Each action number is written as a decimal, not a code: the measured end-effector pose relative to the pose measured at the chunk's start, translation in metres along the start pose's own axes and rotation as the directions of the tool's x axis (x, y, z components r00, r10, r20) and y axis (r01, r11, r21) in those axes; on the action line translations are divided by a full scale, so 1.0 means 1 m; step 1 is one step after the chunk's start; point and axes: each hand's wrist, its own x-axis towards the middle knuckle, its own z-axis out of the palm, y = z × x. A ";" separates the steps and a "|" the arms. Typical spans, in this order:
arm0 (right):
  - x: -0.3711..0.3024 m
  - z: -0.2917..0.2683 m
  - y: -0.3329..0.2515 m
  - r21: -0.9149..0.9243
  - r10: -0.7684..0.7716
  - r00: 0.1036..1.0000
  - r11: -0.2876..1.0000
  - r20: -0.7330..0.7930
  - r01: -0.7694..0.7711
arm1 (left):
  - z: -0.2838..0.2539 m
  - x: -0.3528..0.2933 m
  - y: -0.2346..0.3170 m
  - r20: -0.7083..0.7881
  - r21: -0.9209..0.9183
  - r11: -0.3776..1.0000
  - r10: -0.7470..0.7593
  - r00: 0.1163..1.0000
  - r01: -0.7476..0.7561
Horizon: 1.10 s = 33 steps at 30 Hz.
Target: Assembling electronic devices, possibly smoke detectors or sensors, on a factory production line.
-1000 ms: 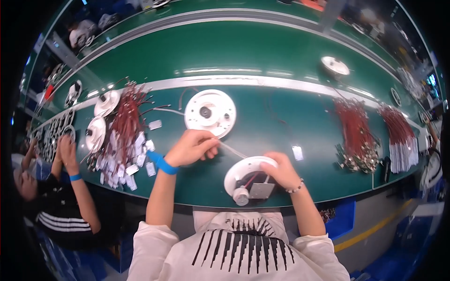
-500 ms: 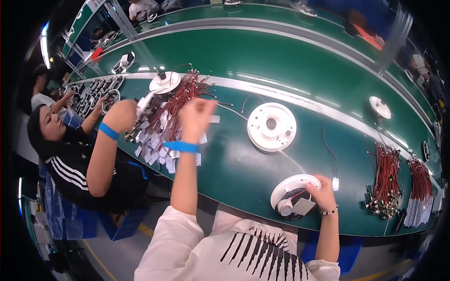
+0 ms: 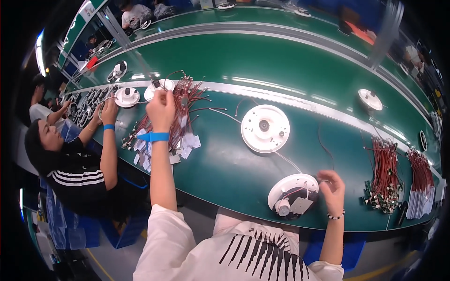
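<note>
Out at the far left, my left hand [image 3: 161, 111], wearing a blue wrist strap, is closed with its fingertips together. It is by a white round housing [image 3: 151, 94] with a black part on top; what the fingers hold, if anything, is hidden. Just right of the nearest white housing [image 3: 276, 187], my right hand [image 3: 333, 191] has its fingers curled but apart and looks empty. That housing stands tilted near the front edge, showing a whitish cylindrical part [image 3: 283, 207], a pale square board [image 3: 301, 205] and wires. A cable joins it to a white disc-shaped housing [image 3: 266, 129] lying on the green table.
Red wire bundles with white tags [image 3: 187, 140] lie beneath my left forearm. More red bundles [image 3: 385, 164] lie at the right, by a white round part [image 3: 370, 99]. A co-worker [image 3: 75, 173] at the left handles parts beside another white housing [image 3: 126, 97].
My left hand has moved left and away from me, to the far white housing. My right hand has let go of the near housing's rim. The co-worker's arm has moved back from the wire pile.
</note>
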 end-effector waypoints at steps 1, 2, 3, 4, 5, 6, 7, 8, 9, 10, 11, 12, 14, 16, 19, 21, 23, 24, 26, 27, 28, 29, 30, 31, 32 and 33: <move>0.000 -0.004 -0.002 -0.016 -0.008 0.999 1.000 -0.033 0.007 | -0.006 0.001 0.005 -0.065 -0.023 0.999 0.028 0.997 -0.030; -0.001 -0.007 -0.004 -0.031 -0.015 0.998 0.999 -0.066 0.013 | -0.008 0.001 0.008 -0.146 -0.156 0.987 0.008 0.989 -0.031; -0.003 -0.010 -0.005 -0.025 -0.029 0.998 0.999 -0.064 0.027 | -0.011 0.001 0.009 -0.040 -0.062 0.993 0.099 0.994 -0.102; -0.006 -0.013 -0.008 -0.028 -0.033 0.997 0.999 -0.067 0.031 | -0.015 0.002 0.009 0.065 0.020 0.984 0.177 0.982 -0.178; -0.010 -0.017 -0.009 -0.041 -0.042 0.995 0.998 -0.088 0.039 | -0.016 0.003 0.005 0.062 0.016 0.984 0.177 0.982 -0.179; -0.014 -0.022 -0.011 -0.053 -0.052 0.993 0.998 -0.108 0.046 | -0.015 0.005 -0.003 0.045 0.015 0.985 0.173 0.984 -0.173; -0.018 -0.027 -0.011 -0.078 -0.074 0.991 0.995 -0.115 0.066 | -0.015 0.009 -0.004 0.033 0.016 0.985 0.172 0.985 -0.172; -0.022 -0.032 -0.011 -0.077 -0.074 0.990 0.995 -0.119 0.065 | -0.018 0.009 -0.005 -0.036 -0.079 0.997 0.003 0.999 -0.005; -0.025 -0.037 -0.012 -0.094 -0.068 0.986 0.994 -0.151 0.054 | -0.021 0.008 -0.006 -0.023 -0.107 0.994 -0.019 1.000 0.016; -0.027 -0.040 -0.013 -0.112 -0.063 0.981 0.993 -0.184 0.042 | -0.024 0.006 -0.006 -0.010 -0.136 0.990 -0.040 0.999 0.039; -0.032 -0.047 -0.011 -0.157 -0.094 0.969 0.986 -0.228 0.058 | -0.016 0.004 0.012 0.001 -0.236 0.971 -0.035 0.999 0.034; -0.035 -0.051 -0.012 -0.166 -0.090 0.965 0.985 -0.246 0.049 | -0.015 0.004 0.017 -0.039 -0.364 0.931 -0.054 0.998 0.036; -0.041 -0.062 -0.016 -0.179 -0.067 0.939 0.984 -0.339 0.005 | -0.026 0.010 0.015 -0.117 -0.491 0.868 -0.155 0.981 0.079; -0.041 -0.062 -0.024 -0.179 -0.068 0.924 0.984 -0.377 -0.001 | -0.036 0.011 0.004 -0.141 -0.691 0.719 -0.230 0.963 0.071; -0.041 -0.066 -0.025 -0.144 -0.085 0.918 0.989 -0.388 0.031 | -0.016 -0.008 -0.008 0.156 -0.457 0.886 -0.003 0.988 0.075; -0.046 -0.074 -0.025 -0.145 -0.093 0.902 0.989 -0.422 0.034 | -0.015 -0.005 -0.023 0.066 -0.529 0.826 -0.191 0.979 0.196; -0.053 -0.082 -0.024 -0.156 -0.107 0.881 0.987 -0.461 0.038 | -0.015 -0.013 -0.016 0.222 -0.482 0.839 -0.164 0.961 0.254; -0.057 -0.085 -0.020 -0.154 -0.103 0.886 0.987 -0.452 0.037 | -0.015 -0.019 -0.009 0.364 -0.389 0.883 -0.113 0.925 0.261; -0.064 -0.092 -0.012 -0.173 -0.111 0.869 0.984 -0.483 0.030 | -0.015 -0.016 -0.027 -0.073 -0.486 0.872 -0.107 0.992 0.058; -0.062 -0.096 -0.014 -0.180 -0.120 0.867 0.983 -0.483 0.036 | -0.020 -0.018 -0.036 -0.144 -0.506 0.856 -0.206 0.968 0.106; -0.062 -0.098 -0.015 -0.171 -0.113 0.864 0.985 -0.490 0.031 | -0.023 -0.018 -0.028 -0.202 -0.536 0.831 -0.300 0.932 0.151; -0.065 -0.101 -0.014 -0.171 -0.116 0.856 0.985 -0.503 0.033 | -0.022 -0.023 -0.022 -0.197 -0.538 0.829 -0.302 0.933 0.155; -0.069 -0.103 -0.014 -0.174 -0.121 0.846 0.984 -0.520 0.033 | -0.019 -0.030 -0.016 -0.168 -0.548 0.824 -0.277 0.946 0.144; -0.073 -0.104 -0.015 -0.181 -0.123 0.831 0.983 -0.543 0.027 | -0.012 -0.034 -0.008 -0.129 -0.569 0.812 -0.242 0.962 0.128; -0.072 -0.104 -0.019 -0.228 -0.134 0.816 0.974 -0.562 0.003 | -0.011 -0.030 -0.020 -0.272 -0.639 0.769 -0.221 0.936 -0.004; -0.071 -0.103 -0.025 -0.277 -0.147 0.797 0.961 -0.586 -0.026 | -0.017 -0.031 -0.030 -0.326 -0.673 0.739 -0.327 0.887 0.025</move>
